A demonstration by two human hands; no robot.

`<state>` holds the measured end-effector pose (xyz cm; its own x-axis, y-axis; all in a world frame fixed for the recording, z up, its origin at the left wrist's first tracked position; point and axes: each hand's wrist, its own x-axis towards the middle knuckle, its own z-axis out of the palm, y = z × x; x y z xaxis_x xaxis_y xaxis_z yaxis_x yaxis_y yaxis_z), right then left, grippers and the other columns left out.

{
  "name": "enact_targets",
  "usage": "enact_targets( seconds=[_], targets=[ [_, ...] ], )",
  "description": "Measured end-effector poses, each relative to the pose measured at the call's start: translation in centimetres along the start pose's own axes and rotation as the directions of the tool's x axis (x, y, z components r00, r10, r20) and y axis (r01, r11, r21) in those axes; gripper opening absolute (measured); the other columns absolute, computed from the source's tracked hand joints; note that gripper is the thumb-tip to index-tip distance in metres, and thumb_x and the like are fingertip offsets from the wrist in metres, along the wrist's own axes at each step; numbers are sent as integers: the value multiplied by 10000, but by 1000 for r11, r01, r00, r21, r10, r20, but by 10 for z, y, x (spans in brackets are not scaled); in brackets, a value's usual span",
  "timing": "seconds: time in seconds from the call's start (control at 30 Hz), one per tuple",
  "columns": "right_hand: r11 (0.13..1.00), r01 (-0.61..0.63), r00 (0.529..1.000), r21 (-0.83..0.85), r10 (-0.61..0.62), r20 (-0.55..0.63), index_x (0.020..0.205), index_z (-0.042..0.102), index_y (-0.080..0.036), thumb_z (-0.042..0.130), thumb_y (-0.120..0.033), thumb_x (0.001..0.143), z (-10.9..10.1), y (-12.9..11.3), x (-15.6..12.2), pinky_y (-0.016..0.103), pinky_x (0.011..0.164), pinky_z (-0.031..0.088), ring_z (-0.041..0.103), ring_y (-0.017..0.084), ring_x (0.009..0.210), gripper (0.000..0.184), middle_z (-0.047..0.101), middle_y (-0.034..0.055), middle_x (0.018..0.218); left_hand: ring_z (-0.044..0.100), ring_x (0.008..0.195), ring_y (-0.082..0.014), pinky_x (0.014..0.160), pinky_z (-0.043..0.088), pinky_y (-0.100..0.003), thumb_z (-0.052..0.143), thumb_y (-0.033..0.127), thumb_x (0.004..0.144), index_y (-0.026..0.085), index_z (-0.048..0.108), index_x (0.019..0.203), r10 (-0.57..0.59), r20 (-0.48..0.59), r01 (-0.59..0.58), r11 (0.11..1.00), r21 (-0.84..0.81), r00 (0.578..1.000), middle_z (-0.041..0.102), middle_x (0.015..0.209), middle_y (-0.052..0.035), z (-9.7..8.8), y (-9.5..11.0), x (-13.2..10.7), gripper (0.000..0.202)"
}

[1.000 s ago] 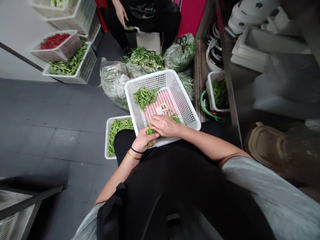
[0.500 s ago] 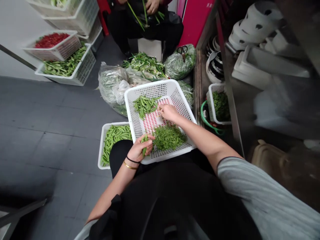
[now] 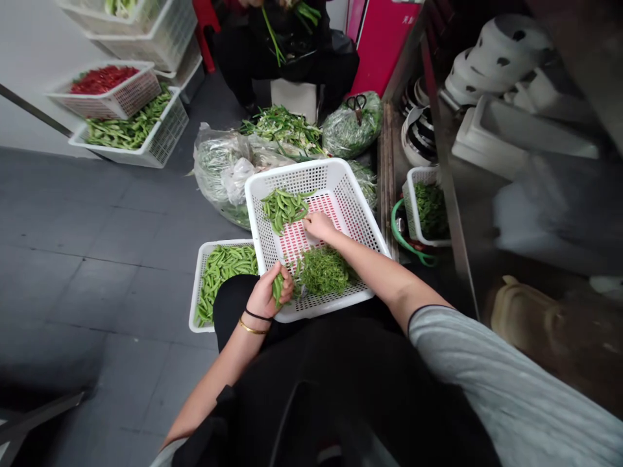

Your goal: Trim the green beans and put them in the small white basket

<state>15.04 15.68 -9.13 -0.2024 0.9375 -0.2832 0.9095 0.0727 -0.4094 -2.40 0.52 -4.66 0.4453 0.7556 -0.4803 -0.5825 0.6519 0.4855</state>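
Note:
A white perforated basket (image 3: pixel 360 207) rests on my lap. At its far side lies a pile of green pea pods (image 3: pixel 283 207); at its near side lies a heap of thin green trimmings (image 3: pixel 322 271). My left hand (image 3: pixel 267 293) is closed round a small bunch of pods at the basket's near left rim. My right hand (image 3: pixel 318 226) reaches into the basket's middle, right beside the pod pile, with its fingers curled down; what they hold, if anything, is hidden.
A second white basket of pods (image 3: pixel 220 275) sits on the floor by my left knee. Bags of greens (image 3: pixel 228 165) lie ahead, and another person (image 3: pixel 292 39) sits beyond them holding stalks. Baskets of red chillies (image 3: pixel 104 81) and green beans (image 3: pixel 131 130) stand far left. A metal shelf (image 3: pixel 438 130) runs along the right.
My right hand left the left hand, reached to the far pod pile, then drew back slightly. The left hand stayed at the near rim with its pods. The trimmings heap came into view.

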Motion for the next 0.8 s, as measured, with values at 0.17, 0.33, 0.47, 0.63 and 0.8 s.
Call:
enact_targets(
  seconds=[0.17, 0.33, 0.47, 0.63, 0.8],
  targets=[
    [977, 176, 979, -118, -187, -86, 1226, 509, -148, 459, -260, 878, 0, -18, 9, 368, 845, 452, 588, 264, 1006, 369, 543, 185, 1244, 363, 358, -57, 304, 222, -147, 600, 451, 794, 138, 610, 819, -69, -10, 69, 997, 18, 998, 440, 504, 23, 7, -6, -7, 314],
    [981, 191, 973, 44, -183, -144, 1040, 589, -121, 429, -152, 871, -3, -26, 28, 367, 874, 445, 604, 251, 973, 235, 633, 164, 1072, 423, 401, -71, 327, 281, -165, 624, 378, 787, 109, 627, 977, -9, -59, 15, 994, 106, 998, 522, 575, -6, 6, -5, -21, 330],
    [965, 129, 973, 228, -79, -218, 952, 574, -138, 459, -203, 872, -7, -5, 3, 320, 795, 494, 641, 192, 861, 155, 672, 90, 912, 397, 412, -45, 334, 279, -144, 724, 364, 704, 69, 635, 885, 60, -132, -52, 997, 60, 990, 428, 529, 43, 2, -3, -15, 357],
    [543, 125, 992, 830, -47, -119, 867, 534, -171, 586, -274, 798, -4, -5, -88, 266, 571, 522, 626, 132, 568, 135, 626, -18, 631, 396, 388, -42, 314, 261, -139, 791, 307, 616, 68, 620, 901, 104, -226, -78, 990, 120, 969, 464, 518, 50, 10, -7, 8, 409],
    [403, 201, 955, 893, -285, -86, 817, 563, -167, 702, -346, 706, 0, -24, -156, 239, 563, 510, 620, 110, 554, 252, 630, -27, 622, 399, 351, -56, 311, 288, -155, 772, 321, 639, 106, 588, 774, 276, -187, -226, 942, 249, 943, 478, 455, 47, 24, -9, 4, 314]
  ],
)
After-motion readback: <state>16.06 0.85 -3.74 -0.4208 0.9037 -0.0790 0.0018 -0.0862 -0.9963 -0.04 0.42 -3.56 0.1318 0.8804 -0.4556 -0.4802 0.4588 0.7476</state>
